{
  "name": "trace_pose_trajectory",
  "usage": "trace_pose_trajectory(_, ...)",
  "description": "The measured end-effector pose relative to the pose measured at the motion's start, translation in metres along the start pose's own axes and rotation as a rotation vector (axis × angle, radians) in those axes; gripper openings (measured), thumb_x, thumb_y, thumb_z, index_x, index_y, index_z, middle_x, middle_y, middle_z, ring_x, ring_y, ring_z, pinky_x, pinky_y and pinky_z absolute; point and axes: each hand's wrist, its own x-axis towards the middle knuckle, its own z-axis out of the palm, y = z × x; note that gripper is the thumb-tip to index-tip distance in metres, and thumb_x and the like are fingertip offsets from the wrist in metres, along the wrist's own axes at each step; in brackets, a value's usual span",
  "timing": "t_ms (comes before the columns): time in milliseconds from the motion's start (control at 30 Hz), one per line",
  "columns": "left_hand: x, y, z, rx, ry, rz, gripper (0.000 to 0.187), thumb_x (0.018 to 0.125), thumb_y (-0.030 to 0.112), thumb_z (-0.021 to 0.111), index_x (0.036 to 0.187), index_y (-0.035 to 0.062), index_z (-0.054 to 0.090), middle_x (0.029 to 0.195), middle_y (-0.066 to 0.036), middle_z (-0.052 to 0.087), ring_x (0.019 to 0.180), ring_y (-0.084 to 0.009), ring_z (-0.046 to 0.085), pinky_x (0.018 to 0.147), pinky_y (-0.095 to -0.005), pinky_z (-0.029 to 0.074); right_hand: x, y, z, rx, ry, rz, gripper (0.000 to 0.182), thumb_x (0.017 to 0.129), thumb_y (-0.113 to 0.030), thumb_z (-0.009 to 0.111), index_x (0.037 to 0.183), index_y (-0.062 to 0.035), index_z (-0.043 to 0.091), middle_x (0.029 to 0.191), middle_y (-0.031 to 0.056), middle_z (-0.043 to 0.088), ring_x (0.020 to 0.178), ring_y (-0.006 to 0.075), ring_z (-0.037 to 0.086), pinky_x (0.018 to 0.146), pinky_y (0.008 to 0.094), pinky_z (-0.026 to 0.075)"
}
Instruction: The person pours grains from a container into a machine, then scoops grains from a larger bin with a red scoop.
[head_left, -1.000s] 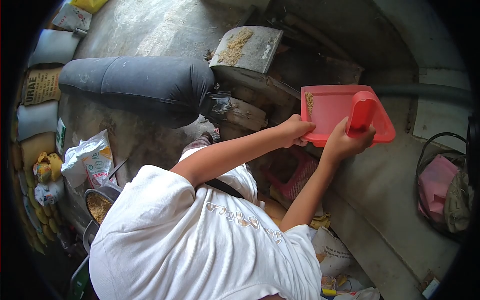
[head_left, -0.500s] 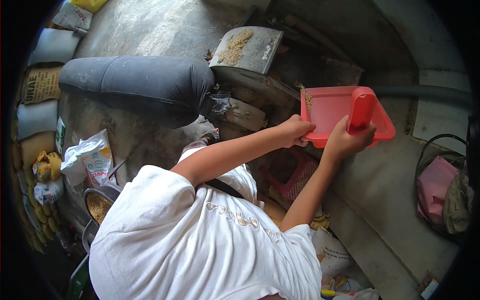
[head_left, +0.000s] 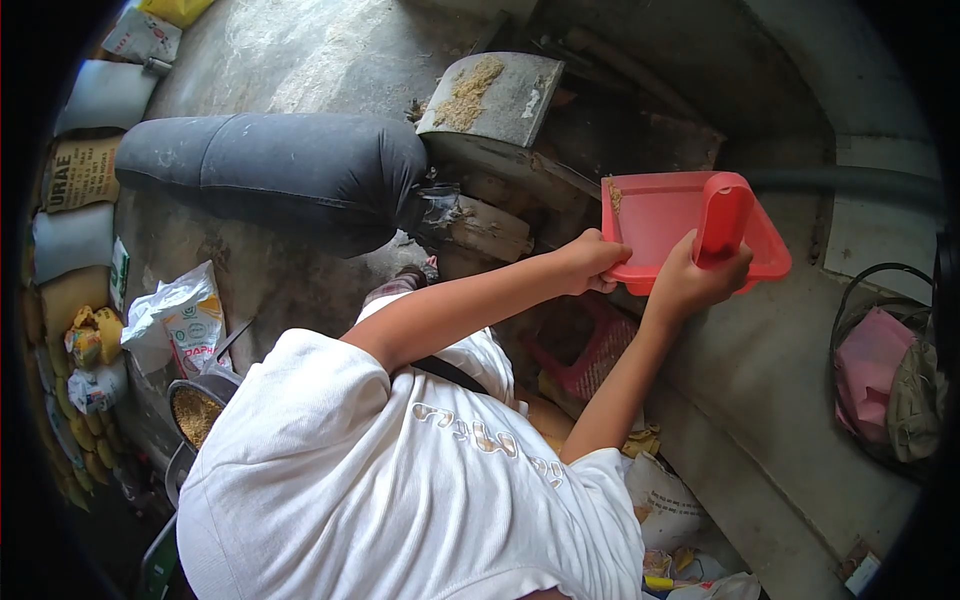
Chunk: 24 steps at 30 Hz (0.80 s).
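A red plastic dustpan (head_left: 665, 215) is held out in front of me, its open lip turned to the left. My right hand (head_left: 700, 277) is closed around its upright handle (head_left: 722, 220). My left hand (head_left: 597, 262) pinches the near corner of the pan by the lip, thumb on top. A little straw-coloured husk (head_left: 614, 195) clings inside the far left corner; the rest of the visible pan floor is bare. Left of the pan stands a machine with a curved grey cover (head_left: 495, 100), on which a patch of husk (head_left: 468, 92) lies.
A stuffed dark cloth tube (head_left: 270, 170) joins the machine on the left. A container of grain (head_left: 195, 414) stands by my left side, near a white printed sack (head_left: 190, 320). Below my hands is a reddish plastic basket (head_left: 590, 360). A bag (head_left: 885, 370) rests at far right.
The husk sticking out over the pan's lip has dropped away, leaving a smaller bit in the corner. Both hands keep the same hold in nearly the same place.
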Motion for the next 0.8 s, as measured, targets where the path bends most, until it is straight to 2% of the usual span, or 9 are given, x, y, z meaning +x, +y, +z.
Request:
trace_pose_trajectory(67,0.0,0.0,0.0,-0.003,0.003,0.0,0.012,0.078,0.011,0.048,0.08,-0.0007,0.048,0.063,-0.004,0.05,0.046,-0.0091,0.045,0.038,-0.0221,0.036,0.001,-0.001,0.0,-0.006,0.003,-0.006,0.026,0.06,-0.003,0.06,0.08,-0.0021,0.043,0.072,0.0105,0.05,0.07,0.0309,0.049,0.065,0.0386,0.038)
trace_pose_trajectory(133,0.001,0.0,0.0,0.006,0.004,0.0,0.012,0.078,0.011,0.048,0.08,-0.0004,0.047,0.063,-0.004,0.05,0.047,-0.0092,0.045,0.038,-0.0221,0.036,0.002,-0.003,-0.001,0.023,0.006,-0.023,0.023,0.061,-0.002,0.058,0.075,-0.0029,0.041,0.07,0.0084,0.044,0.068,0.0293,0.047,0.066,0.0378,0.035)
trace_pose_trajectory(333,0.001,0.0,-0.003,-0.037,0.0,-0.021,0.009,0.078,0.01,0.047,0.08,0.0015,0.047,0.064,-0.003,0.049,0.049,-0.0085,0.044,0.039,-0.0217,0.034,0.006,-0.01,-0.002,0.042,-0.006,-0.075,0.022,0.06,-0.002,0.058,0.074,-0.0035,0.041,0.069,0.0081,0.045,0.068,0.0282,0.047,0.067,0.0376,0.034)
trace_pose_trajectory(667,-0.008,0.009,0.004,-0.101,-0.003,-0.037,0.008,0.078,0.01,0.047,0.076,0.0025,0.046,0.062,-0.002,0.046,0.049,-0.0084,0.04,0.04,-0.0219,0.033,0.012,-0.017,-0.003,0.004,-0.001,-0.047,0.023,0.059,-0.001,0.057,0.074,-0.0045,0.04,0.068,0.0071,0.045,0.068,0.0273,0.047,0.068,0.0386,0.034)
trace_pose_trajectory(800,-0.01,0.009,0.004,-0.126,-0.008,-0.083,0.008,0.078,0.01,0.046,0.075,0.0025,0.046,0.062,-0.002,0.045,0.048,-0.0084,0.039,0.04,-0.0219,0.033,0.015,-0.022,-0.007,-0.017,-0.023,-0.097,0.021,0.06,-0.004,0.059,0.075,-0.0031,0.043,0.068,0.0091,0.049,0.069,0.0294,0.049,0.067,0.0385,0.035)
